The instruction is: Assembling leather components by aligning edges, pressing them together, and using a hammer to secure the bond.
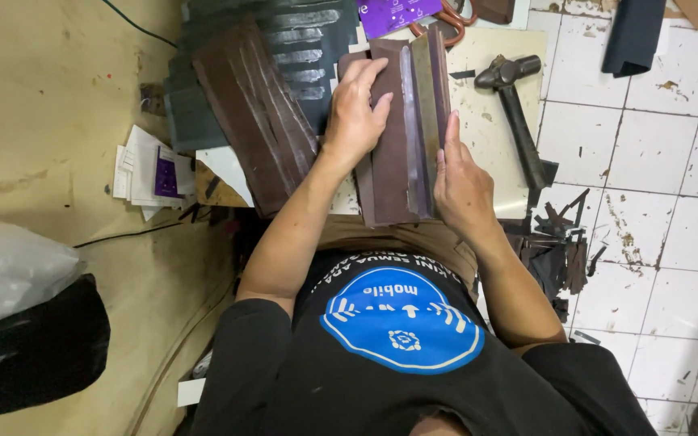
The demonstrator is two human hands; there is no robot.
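A: What are the hands on?

B: A stack of brown leather strips (pixel 401 137), long and narrow, lying on a pale cutting board (pixel 490 121) in front of the person. The strips overlap in steps, each one showing an edge.

A: How is the left hand placed?

B: The left hand (pixel 355 113) lies flat on the left part of the stack, its fingers (pixel 369 77) spread and stretched out toward the far end, pressing down rather than closing around anything.

A: And the right?

B: The right hand (pixel 460 182) stands on its edge against the right side of the stack, fingers straight and together, touching the outermost strip. It grips nothing either.

A: What lies around?

B: Just to the left, a second fan of brown strips (pixel 256 113) rests tilted on a pile of dark grey sheets (pixel 309 40). On the right part of the board lies a hammer (pixel 519 113) with a dark head and handle. Beyond the stack there is a purple card (pixel 393 14) and orange-handled scissors (pixel 450 24). Dark leather offcuts (pixel 559 250) are heaped on the white tiled floor (pixel 664 186) near the right arm. Further left, some white papers (pixel 143 169) sit on a tan mat (pixel 42 121).
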